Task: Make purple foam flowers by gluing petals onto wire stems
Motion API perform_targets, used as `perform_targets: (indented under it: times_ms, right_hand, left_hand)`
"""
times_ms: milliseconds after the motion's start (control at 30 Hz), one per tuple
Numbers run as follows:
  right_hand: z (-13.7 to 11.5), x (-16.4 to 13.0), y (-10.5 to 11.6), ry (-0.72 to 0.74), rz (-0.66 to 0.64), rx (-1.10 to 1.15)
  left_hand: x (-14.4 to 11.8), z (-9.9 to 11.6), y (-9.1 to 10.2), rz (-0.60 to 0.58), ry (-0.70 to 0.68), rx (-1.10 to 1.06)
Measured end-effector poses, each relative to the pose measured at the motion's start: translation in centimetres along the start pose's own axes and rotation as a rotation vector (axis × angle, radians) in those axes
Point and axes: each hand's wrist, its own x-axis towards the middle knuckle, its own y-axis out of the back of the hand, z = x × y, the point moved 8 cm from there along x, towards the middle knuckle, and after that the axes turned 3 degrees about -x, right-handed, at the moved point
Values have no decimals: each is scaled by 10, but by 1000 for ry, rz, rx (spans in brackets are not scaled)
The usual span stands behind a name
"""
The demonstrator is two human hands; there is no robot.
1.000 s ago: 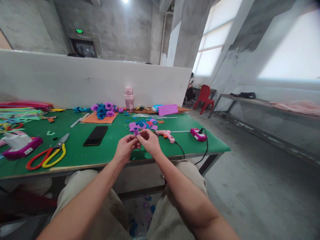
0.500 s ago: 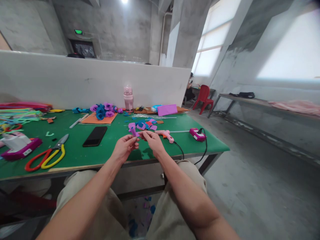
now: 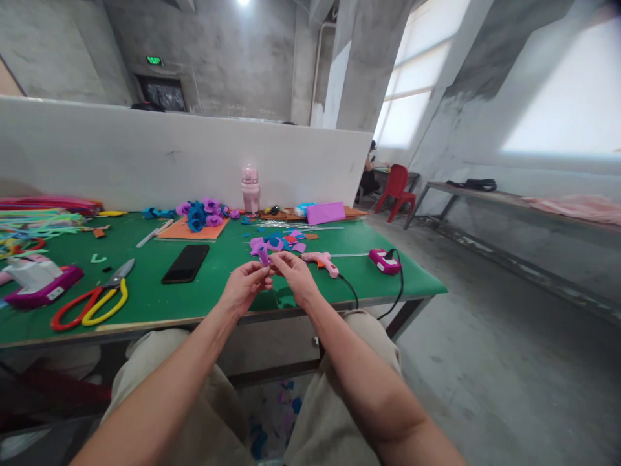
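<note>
Left hand (image 3: pixel 244 286): pinching a small purple foam roll (image 3: pixel 263 256) between thumb and fingertips, holding it upright above the near edge of the desk (image 3: pixel 160 301).
Right hand (image 3: pixel 297 275): meeting the left, fingertips closing on the same roll from the other side.
Purple foam roll: sitting between both hands, raised off the desk, just in front of the foam scraps.
Foam scraps (image 3: pixel 281 242): lying loose in purple, blue and red, just behind the hands.
Glue gun (image 3: pixel 320 261): resting on the desk just right of the right hand, cord trailing off the desk edge.
Charger block (image 3: pixel 385 261): lying near the right corner, magenta, cable attached.
Phone (image 3: pixel 185 263): lying face down, left of the hands, well apart.
Scissors (image 3: pixel 94 301): lying shut, red and yellow handles, far left.
Finished foam flowers (image 3: pixel 201 214): grouping on an orange sheet toward the back.
Pink bottle (image 3: pixel 251 189): standing upright against the white partition.
</note>
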Motion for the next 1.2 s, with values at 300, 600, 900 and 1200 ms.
perform_targets:
  times_ms: [300,600,900,1200]
  right_hand:
    - [-1,-1,0,37,-1,-142]
    - [6,0,2,-91,-69,-44]
    - [16,1,-2,-138,-84,142]
    - [24,2,2,-232,-119,259]
  left_hand:
    - [0,3,-1,15,-72,83]
    - [-1,1,-1,9,-39,58]
    - [-2,-7,-3,6,54,58]
    - [-4,-6,-5,-11,70,90]
